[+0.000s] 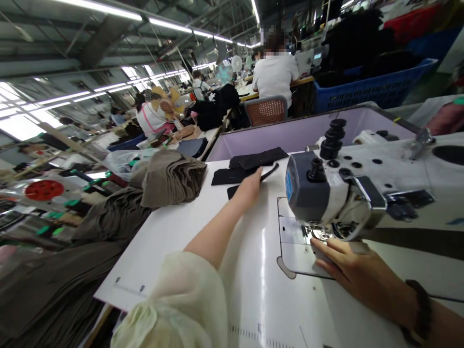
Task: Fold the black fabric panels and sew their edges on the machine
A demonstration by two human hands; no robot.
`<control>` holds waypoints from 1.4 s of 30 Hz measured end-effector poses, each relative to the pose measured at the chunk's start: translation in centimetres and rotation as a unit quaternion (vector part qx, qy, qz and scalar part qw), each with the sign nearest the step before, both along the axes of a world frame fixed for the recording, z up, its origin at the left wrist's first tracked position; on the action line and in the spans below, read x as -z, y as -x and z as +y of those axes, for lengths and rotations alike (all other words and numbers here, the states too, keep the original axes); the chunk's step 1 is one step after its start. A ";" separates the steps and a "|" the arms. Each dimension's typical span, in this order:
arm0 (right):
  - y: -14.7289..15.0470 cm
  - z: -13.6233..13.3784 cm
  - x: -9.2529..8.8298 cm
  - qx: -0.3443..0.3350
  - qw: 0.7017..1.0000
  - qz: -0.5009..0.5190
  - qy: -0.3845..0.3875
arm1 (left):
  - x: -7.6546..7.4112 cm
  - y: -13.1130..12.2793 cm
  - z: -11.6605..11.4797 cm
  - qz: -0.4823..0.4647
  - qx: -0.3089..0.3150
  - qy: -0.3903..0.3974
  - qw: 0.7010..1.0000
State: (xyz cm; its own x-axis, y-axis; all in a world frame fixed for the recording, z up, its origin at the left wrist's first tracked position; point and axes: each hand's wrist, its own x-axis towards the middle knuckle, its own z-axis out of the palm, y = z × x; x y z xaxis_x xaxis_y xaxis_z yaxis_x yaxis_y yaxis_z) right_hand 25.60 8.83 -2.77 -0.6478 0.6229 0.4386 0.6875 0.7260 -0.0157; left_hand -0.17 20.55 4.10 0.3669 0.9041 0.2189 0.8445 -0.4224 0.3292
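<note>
Left hand (250, 188) on black fabric strips (250, 159), right hand (344, 263) at the sewing machine (326, 188)

Left hand lies over the near end of the black fabric strips, fingers together and pointing up the counter (152, 256). Its grip is unclear: it may be pinching a thin black strap (270, 172) that runs out past the fingertips, or only resting there. The strips lie in a loose, overlapping group, just beyond the left hand and to the left of the sewing machine. Their long axis runs across the counter, slanting up toward the right. Left hand is much the nearer to them; right hand is well apart, on the far side of the machine's head.

Right hand is open, with fingers extended and resting on the pale needle plate (293, 246), just beside the presser foot (315, 233). It holds nothing that can be seen. A dark beaded bracelet (420, 309) circles that wrist, and a sheer cream sleeve (174, 299) covers the left arm.

Folded grey-brown cloth (170, 179) is heaped along the counter's left edge. Past the counter stand a lilac bin (290, 130) and a blue basket (373, 89) of dark cloth, and a co-worker in a white shirt (275, 72) sits beyond them.
</note>
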 end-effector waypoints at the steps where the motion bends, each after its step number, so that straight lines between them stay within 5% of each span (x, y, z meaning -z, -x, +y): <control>1: 0.0 0.0 -0.1 0.000 1.000 0.002 0.003 | -1.2 0.6 0.3 -0.036 -0.028 -0.011 0.999; 3: 0.1 0.0 -0.4 0.000 1.000 0.006 0.009 | -3.2 1.4 -0.6 -0.140 -0.052 -0.015 0.989; 5: 0.1 -0.1 -0.6 0.000 1.000 0.009 0.013 | -3.7 1.5 -3.0 -0.386 -0.036 0.063 0.920; 7: 0.1 -0.1 -0.7 -0.002 1.000 0.014 0.016 | -2.6 1.5 -6.1 -0.490 -0.035 0.153 0.858; 8: 0.1 -0.1 -0.7 -0.004 1.000 0.016 0.019 | -1.6 1.5 -7.7 -0.481 -0.055 0.177 0.857; 10: 0.1 -0.1 -0.7 -0.011 0.999 0.017 0.027 | 0.6 1.5 -10.4 -0.350 -0.122 0.149 0.917; 12: -0.1 -0.1 -0.7 -0.020 0.999 0.017 0.036 | 2.3 1.4 -12.6 -0.299 -0.142 0.116 0.937; 15: -0.3 -0.5 -1.1 -0.049 0.997 0.016 0.056 | 3.3 0.4 -15.2 -0.081 0.013 0.033 0.996; 18: -0.3 -1.1 -1.6 -0.093 0.993 0.015 0.071 | 3.3 -1.7 -16.5 0.081 0.197 -0.008 0.977; 27: -0.3 -1.2 -1.7 -0.121 0.989 0.039 0.080 | 5.3 -4.0 -13.0 0.100 0.182 -0.054 0.977; 42: 0.6 -0.9 -0.8 -0.041 0.999 0.016 0.030 | 5.2 -3.8 -9.6 0.058 0.197 -0.026 0.978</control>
